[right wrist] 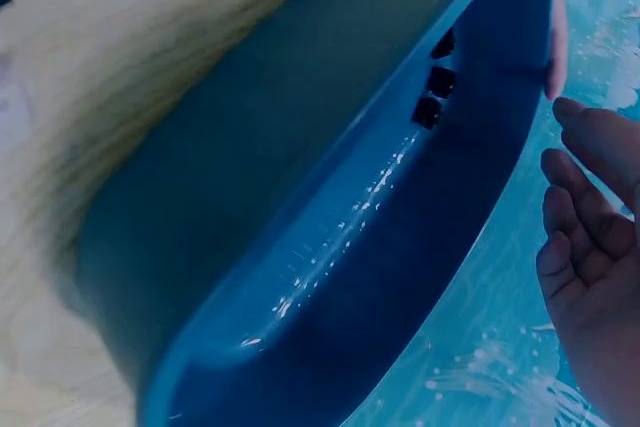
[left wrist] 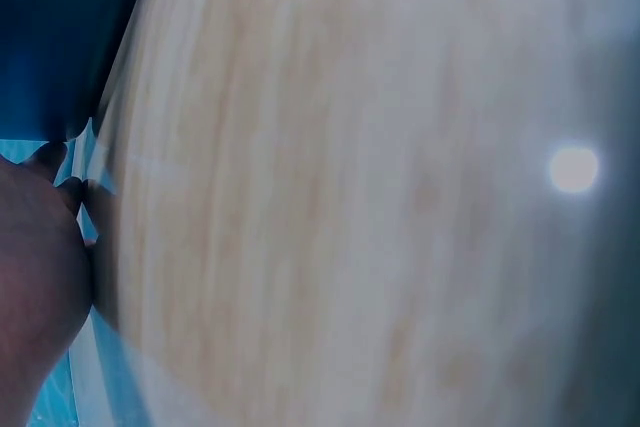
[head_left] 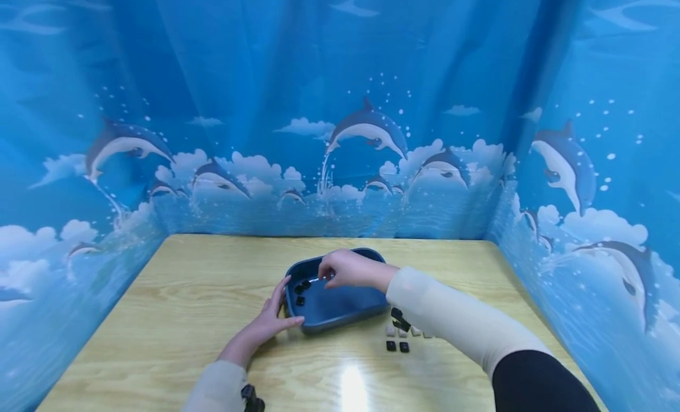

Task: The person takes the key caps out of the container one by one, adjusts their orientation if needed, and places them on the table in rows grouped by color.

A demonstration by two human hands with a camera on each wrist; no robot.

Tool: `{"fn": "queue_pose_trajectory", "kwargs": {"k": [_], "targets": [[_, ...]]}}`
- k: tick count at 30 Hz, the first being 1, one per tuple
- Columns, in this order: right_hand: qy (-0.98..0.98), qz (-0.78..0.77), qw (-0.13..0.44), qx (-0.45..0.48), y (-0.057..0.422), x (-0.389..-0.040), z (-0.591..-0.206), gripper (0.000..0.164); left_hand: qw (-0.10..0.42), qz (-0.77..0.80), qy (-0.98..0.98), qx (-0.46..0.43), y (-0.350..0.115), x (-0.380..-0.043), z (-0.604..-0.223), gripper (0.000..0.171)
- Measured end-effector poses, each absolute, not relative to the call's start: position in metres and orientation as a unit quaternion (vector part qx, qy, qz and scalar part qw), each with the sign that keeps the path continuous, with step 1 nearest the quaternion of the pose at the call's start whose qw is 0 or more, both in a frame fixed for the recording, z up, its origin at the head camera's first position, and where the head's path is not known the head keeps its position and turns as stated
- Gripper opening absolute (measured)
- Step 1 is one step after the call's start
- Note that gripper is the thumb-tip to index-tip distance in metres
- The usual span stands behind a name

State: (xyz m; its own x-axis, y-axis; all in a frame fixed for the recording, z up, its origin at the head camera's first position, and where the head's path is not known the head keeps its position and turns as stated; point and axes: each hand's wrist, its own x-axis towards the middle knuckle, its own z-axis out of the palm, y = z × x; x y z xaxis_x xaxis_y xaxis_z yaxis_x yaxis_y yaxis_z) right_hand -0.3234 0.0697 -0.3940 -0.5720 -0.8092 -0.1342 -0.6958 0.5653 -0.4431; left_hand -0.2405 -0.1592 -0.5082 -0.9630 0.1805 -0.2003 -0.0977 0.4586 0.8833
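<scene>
A dark blue tray [head_left: 340, 304] with rounded corners stands on the table. My left hand [head_left: 270, 319] spans its left end, fingers stretched along the left rim and thumb at the front corner. Several small black square pieces [head_left: 300, 301], shaped like keycaps, lie at the tray's left end. Over the tray's middle hangs my right hand [head_left: 345, 268], its fingers loosely bent downward. The right wrist view shows that hand [right wrist: 595, 217] above the far rim with the thumb apart and nothing visible between the fingers.
Right of the tray, partly under the right forearm, lie two black pieces [head_left: 391, 346] and several white pieces [head_left: 390, 331] in rows on the wooden table [head_left: 202, 294]. A blue curtain [head_left: 255, 93] printed with dolphins surrounds the table's back and sides.
</scene>
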Motion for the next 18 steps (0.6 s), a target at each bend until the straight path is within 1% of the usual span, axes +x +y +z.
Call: {"fn": "queue_pose_trajectory", "kwargs": {"k": [9,18], "targets": [[0.848,-0.116,0.19,-0.48,0.038,-0.338,-0.403,0.022,0.133,0.524,0.841,0.023,-0.159,-0.241,-0.508,0.106],[0.831,-0.074,0.218,-0.506,0.013,-0.348,-0.413,0.019,0.128,0.537,0.833,0.045,-0.161,-0.241,-0.509,0.103]]}}
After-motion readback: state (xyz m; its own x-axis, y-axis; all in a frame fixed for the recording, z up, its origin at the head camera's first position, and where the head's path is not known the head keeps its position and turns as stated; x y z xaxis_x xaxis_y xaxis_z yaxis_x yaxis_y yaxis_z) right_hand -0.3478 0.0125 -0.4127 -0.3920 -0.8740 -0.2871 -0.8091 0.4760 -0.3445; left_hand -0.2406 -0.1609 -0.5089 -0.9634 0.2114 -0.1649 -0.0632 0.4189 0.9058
